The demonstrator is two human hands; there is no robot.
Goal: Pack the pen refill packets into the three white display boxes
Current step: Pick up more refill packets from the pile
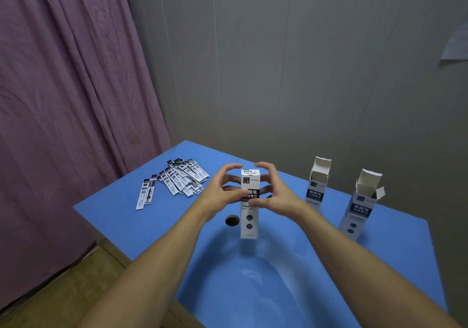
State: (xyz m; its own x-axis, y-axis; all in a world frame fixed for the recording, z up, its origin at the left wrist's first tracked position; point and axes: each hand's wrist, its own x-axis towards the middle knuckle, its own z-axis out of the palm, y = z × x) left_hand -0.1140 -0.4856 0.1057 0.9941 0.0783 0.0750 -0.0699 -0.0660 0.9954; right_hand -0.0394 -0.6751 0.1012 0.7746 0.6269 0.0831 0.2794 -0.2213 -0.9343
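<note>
Standing upright near the middle of the blue table (141, 226) is a tall white display box (250, 216) with a dark band of Chinese characters across its front, a small square logo near the top, and what looks like "NO." followed by digits too small to make out. Lower down it carries two round dark marks, one seeming to read "0.5".

Three display boxes show in all. The middle one has its top closed. The other two, the near-right box (359, 213) and the far-right box (316, 191), stand well apart from it with their top flaps up, and bear the same dark label band (their lettering is blurred).

Pen refill packets lie toward the table's far left: a fanned heap of packets (183, 177), overlapping too much to count exactly, perhaps a dozen or more, and two separate packets (146, 193) lying side by side just left of it.

Both hands are at the upper half of the middle box. The left hand (222, 191) has its fingers curled around the box's left side, thumb toward the front. The right hand (274, 192) mirrors it on the right, fingers arched over the top edge and thumb pressed near the label. Neither hand is flat; both grip the box.

A round dark hole (232, 220) sits in the tabletop just left of the box's base.
</note>
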